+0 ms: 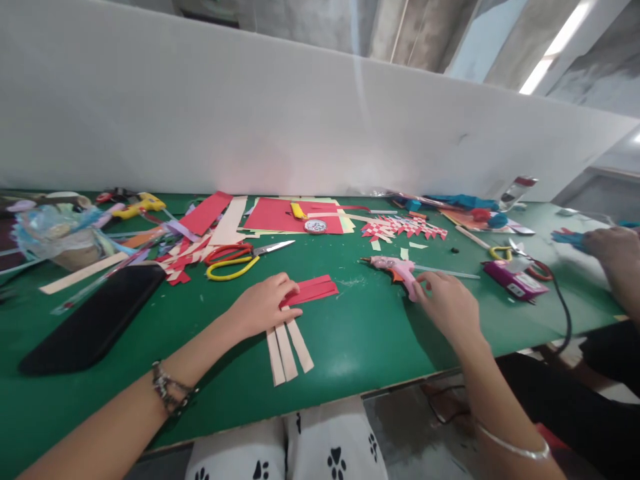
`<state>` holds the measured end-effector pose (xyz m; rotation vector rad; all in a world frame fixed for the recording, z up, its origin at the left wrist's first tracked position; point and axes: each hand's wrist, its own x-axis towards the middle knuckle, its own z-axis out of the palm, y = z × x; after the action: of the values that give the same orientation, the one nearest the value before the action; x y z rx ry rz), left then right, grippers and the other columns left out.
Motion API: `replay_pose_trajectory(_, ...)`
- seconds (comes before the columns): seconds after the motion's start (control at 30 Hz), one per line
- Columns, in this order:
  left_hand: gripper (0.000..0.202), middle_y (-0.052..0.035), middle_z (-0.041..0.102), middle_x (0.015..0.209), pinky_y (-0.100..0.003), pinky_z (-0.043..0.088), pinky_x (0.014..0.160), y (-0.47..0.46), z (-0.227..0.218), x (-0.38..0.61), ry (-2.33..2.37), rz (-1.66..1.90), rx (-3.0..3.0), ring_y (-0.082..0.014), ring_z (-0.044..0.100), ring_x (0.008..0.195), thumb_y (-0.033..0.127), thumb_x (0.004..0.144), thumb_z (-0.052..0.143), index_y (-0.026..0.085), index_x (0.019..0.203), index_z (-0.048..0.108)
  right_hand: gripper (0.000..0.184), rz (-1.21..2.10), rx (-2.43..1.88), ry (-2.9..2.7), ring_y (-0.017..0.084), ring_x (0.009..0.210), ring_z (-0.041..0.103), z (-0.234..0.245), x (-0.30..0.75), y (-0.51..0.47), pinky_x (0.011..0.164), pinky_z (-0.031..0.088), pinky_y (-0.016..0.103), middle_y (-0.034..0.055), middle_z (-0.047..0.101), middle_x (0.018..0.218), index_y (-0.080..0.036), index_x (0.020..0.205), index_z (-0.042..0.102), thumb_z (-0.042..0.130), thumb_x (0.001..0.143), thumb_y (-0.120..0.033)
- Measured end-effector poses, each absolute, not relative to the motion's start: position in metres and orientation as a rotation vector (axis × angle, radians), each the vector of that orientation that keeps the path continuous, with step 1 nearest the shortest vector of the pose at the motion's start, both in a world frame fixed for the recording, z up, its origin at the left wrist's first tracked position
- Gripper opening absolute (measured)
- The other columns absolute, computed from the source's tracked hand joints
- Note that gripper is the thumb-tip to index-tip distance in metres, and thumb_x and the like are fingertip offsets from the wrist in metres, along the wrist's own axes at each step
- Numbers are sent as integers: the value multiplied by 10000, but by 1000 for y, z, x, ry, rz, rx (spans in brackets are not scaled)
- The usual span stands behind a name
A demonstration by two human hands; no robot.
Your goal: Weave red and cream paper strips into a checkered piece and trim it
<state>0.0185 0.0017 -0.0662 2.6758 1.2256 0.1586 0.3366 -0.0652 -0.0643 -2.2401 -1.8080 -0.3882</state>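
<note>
My left hand [263,305] lies on the green table [360,340] with its fingers curled down on several red paper strips [315,290], pinning their left ends. Three cream paper strips [289,350] stick out from under that hand toward me. My right hand [445,303] reaches to the pink hot glue gun [397,268] lying on the table, and its fingers are closed round the gun's handle. A woven red and cream paper mat [403,229] lies farther back.
Yellow and red scissors [240,257], red paper sheets [285,215] and a tape roll [315,226] lie behind my left hand. A black case [95,320] sits at left, a purple box [513,279] and a cord at right. Another person's hand [607,243] is at the far right.
</note>
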Motion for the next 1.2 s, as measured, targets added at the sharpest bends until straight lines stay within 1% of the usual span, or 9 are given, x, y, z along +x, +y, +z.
replay_pose_trajectory(0.07, 463, -89, 545, 1037, -346, 437, 773, -2, -69, 17, 1266, 237, 2739, -247, 529, 930, 525, 798, 491, 170, 1091, 546, 256, -276, -2043, -1879, 246, 838, 587, -70, 321, -75, 697, 440, 351, 95, 646, 879, -184, 911, 627, 400, 869, -295)
replay_pose_trajectory(0.2, 600, -136, 461, 1262, -422, 389, 923, -14, -72, 5, 1328, 308, 2705, -284, 449, 1124, 559, 845, 383, 164, 1296, 413, 353, 238, -1442, -2282, 205, 1118, 511, -69, 274, -83, 923, 434, 363, 86, 556, 1212, -214, 1226, 484, 358, 903, -275)
replay_pose_trajectory(0.3, 624, -102, 324, 1432, -462, 272, 1035, -24, -75, -10, 1155, 167, 2744, -293, 316, 1281, 578, 860, 343, 242, 1384, 312, 525, 312, -1325, -2443, 217, 1325, 289, -67, 244, -71, 1042, 333, 418, 94, 333, 1436, -188, 1403, 262, 351, 912, -354)
replay_pose_trajectory(0.37, 627, -62, 250, 1484, -518, 171, 1067, -28, -79, -19, 1081, 45, 2783, -305, 240, 1332, 604, 848, 343, 316, 1400, 262, 604, 273, -1311, -2547, 232, 1373, 156, -69, 230, -58, 1087, 237, 462, 96, 210, 1487, -149, 1430, 189, 336, 912, -423)
replay_pose_trajectory(0.43, 642, -41, 202, 1500, -552, 117, 1069, -30, -82, -26, 1053, -28, 2803, -313, 204, 1351, 627, 834, 343, 357, 1402, 215, 644, 257, -1310, -2626, 242, 1381, 106, -73, 219, -44, 1097, 175, 493, 101, 160, 1496, -124, 1432, 179, 310, 910, -477)
replay_pose_trajectory(0.53, 655, -20, 181, 1498, -548, 106, 1074, -29, -84, -32, 1004, -37, 2818, -304, 194, 1357, 644, 823, 343, 381, 1398, 174, 679, 307, -1334, -2682, 242, 1381, 105, -81, 207, -30, 1094, 151, 508, 103, 162, 1492, -131, 1431, 190, 267, 898, -545)
replay_pose_trajectory(0.7, 633, -5, 212, 1490, -538, 104, 1084, -25, -83, -37, 955, -17, 2801, -292, 210, 1354, 637, 812, 387, 410, 1379, 221, 714, 330, -1333, -2697, 249, 1377, 125, -90, 203, -27, 1098, 139, 500, 96, 160, 1493, -138, 1429, 208, 246, 881, -593)
replay_pose_trajectory(1.07, 684, -26, 211, 1491, -543, 145, 1078, -25, -80, -43, 949, -57, 2754, -304, 202, 1354, 647, 777, 443, 398, 1380, 236, 670, 334, -1331, -2682, 238, 1377, 133, -91, 204, -28, 1102, 109, 480, 94, 171, 1493, -168, 1424, 225, 264, 889, -569)
replay_pose_trajectory(1.2, 701, -22, 168, 1502, -532, 197, 1069, -24, -81, -47, 960, -51, 2736, -325, 169, 1358, 654, 752, 476, 406, 1371, 261, 606, 291, -1286, -2654, 253, 1349, 213, -89, 207, -29, 1077, 128, 489, 117, 258, 1469, -165, 1390, 294, 309, 897, -517)
